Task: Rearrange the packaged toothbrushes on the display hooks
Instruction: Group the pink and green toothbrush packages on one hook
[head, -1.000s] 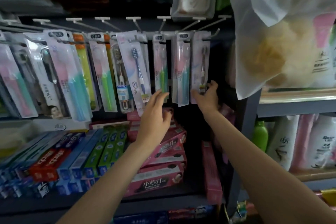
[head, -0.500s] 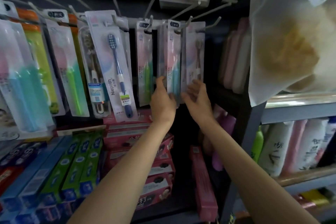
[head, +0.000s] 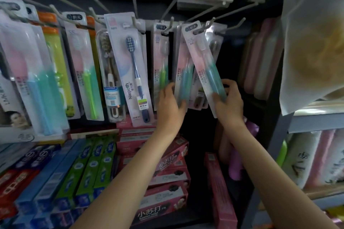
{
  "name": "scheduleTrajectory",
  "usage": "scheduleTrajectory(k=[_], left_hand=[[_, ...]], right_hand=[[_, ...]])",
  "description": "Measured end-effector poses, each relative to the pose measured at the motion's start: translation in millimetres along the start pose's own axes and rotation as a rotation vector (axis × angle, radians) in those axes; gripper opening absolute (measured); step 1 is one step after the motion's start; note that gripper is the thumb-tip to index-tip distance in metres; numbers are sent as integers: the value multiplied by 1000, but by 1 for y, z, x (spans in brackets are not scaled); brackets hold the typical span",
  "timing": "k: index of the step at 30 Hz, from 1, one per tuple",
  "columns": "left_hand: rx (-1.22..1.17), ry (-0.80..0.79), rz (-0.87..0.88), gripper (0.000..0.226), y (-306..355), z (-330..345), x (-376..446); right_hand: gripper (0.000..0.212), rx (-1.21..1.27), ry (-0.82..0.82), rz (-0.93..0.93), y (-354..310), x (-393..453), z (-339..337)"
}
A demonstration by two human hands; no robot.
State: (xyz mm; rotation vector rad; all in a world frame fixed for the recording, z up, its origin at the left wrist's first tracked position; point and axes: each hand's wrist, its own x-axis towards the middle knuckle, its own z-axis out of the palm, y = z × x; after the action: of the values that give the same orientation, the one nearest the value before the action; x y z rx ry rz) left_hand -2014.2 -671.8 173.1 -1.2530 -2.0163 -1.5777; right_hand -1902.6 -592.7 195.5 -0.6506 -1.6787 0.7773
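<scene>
Packaged toothbrushes hang in a row from white display hooks (head: 168, 26). My right hand (head: 228, 103) grips the lower end of a pink-and-teal toothbrush pack (head: 202, 63), which is tilted with its top still near a hook (head: 209, 25). My left hand (head: 170, 107) holds the bottom of the neighbouring teal toothbrush pack (head: 183, 78) that hangs straight. A brown-handled pack (head: 199, 96) hangs partly hidden behind both. Left of my hands hang a green-handled pack (head: 162, 65) and a blue Niepoth toothbrush pack (head: 130, 69).
Stacked toothpaste boxes fill the shelf below: pink ones (head: 163, 201), green ones (head: 89, 169) and blue ones (head: 44, 178). A translucent plastic bag (head: 314, 39) hangs at the upper right. Bottles (head: 305, 160) stand on the right-hand shelves. One empty hook (head: 240, 22) sticks out at the row's right end.
The view has moved closer to the hooks. My right hand has taken hold of the pink-and-teal pack and swung its lower end to the right. My left hand stayed on the neighbouring pack.
</scene>
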Motion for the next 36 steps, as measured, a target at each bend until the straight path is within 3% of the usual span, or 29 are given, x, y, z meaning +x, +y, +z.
scheduleTrajectory(k=[4, 8, 12, 16, 25, 31, 36], left_hand=[[-73, -24, -187, 60, 5, 19, 23], [-241, -20, -372, 44, 12, 28, 33], [-257, -22, -323, 18, 13, 26, 27], [-241, 5, -292, 14, 11, 11, 17], [-192, -11, -127, 18, 13, -11, -12], [-165, -57, -154, 32, 20, -15, -1], [-240, -150, -302, 43, 31, -5, 28]], right_hand=[[42, 3, 8, -27, 0, -2, -3], [44, -2, 9, -48, 1, -3, -6], [47, -50, -1, -72, -1, -4, -9], [49, -163, -5, -95, -2, -5, -8], [50, -251, -52, -111, -14, -15, -9], [52, -175, -110, -52, -15, -13, -10], [52, -99, -168, 49, -15, -11, 2]])
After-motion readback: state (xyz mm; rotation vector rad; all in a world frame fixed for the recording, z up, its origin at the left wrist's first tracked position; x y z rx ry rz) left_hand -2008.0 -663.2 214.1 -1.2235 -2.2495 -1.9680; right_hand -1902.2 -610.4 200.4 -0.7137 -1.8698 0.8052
